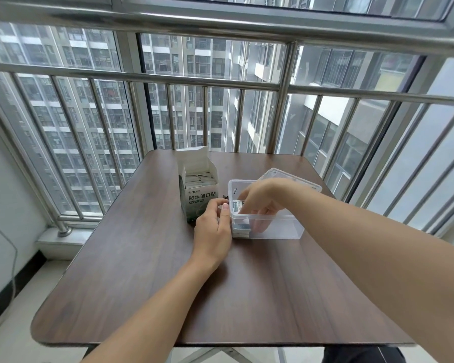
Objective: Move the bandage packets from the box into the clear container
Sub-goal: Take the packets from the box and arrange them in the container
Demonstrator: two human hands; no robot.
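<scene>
Your left hand (pixel 212 229) braces the clear container (pixel 273 227), fingers curled against its corner, so your right hand (pixel 260 199), fingers together, can seat bandage packets (pixel 237 206) inside; more fill the open box (pixel 198 191).

Box (pixel 197 197) upright on bench, top flaps open, white inside, grey-green front with printed Chinese characters. Packets (pixel 200 178) stand packed on edge inside, filling it near to rim. Container (pixel 278 226) just right of box, clear plastic, rectangular, open-topped, lid off. Small stack of packets (pixel 240 227) lies flat at container's left end, white and grey edges showing through wall. One more packet (pixel 237 207) above stack, at rim level.
</scene>
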